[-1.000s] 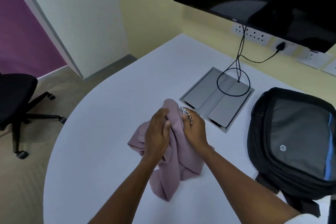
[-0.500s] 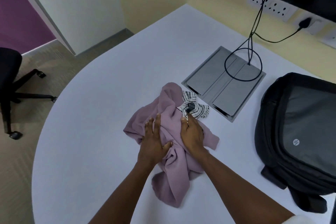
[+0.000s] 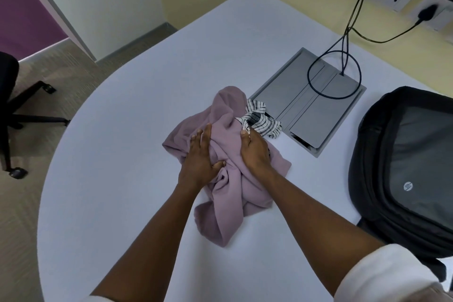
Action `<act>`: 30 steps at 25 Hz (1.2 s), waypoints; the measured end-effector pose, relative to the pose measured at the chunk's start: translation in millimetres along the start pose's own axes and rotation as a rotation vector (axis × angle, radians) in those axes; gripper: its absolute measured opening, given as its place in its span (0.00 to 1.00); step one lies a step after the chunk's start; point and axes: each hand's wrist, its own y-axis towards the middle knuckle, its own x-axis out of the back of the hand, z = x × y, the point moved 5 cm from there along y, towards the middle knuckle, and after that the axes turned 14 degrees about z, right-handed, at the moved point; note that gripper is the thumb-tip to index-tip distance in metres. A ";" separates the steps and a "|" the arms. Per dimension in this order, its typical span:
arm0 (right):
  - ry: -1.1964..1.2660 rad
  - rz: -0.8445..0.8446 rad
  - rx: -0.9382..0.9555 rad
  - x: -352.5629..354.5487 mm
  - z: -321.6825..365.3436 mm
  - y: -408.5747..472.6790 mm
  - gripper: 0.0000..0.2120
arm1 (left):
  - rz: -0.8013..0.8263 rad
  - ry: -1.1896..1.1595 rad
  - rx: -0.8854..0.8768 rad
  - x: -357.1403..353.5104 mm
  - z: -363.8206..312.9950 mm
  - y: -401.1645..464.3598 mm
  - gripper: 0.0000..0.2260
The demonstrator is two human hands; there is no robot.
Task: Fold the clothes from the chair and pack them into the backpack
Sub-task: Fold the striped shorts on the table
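Head view: both hands (image 3: 228,154) now flatter on pink garment (image 3: 228,193), striped cloth (image 3: 263,121) more exposed.

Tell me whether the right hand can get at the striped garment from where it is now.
Probably yes. The right hand rests flat on the mauve garment, fingertips right beside the striped garment, which lies partly exposed on the table with nothing covering its far side.

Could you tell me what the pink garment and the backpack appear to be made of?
Pink garment: soft matte knit, perhaps fleece; thick rounded folds, no sheen. Backpack: black and grey woven synthetic, probably nylon or polyester; smooth panel, stitched piping.
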 end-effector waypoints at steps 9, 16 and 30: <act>0.103 -0.054 0.089 22.3 -10.7 -40.8 0.14 | 0.041 0.006 0.205 12.8 -20.0 -30.6 0.48; 0.056 -0.071 0.192 67.6 -26.1 -130.9 0.14 | 0.004 0.157 0.197 -8.9 -63.0 -109.2 0.35; 0.208 -0.114 0.269 154.3 -35.3 -245.8 0.13 | -0.025 0.108 0.101 -96.2 -175.0 -204.2 0.33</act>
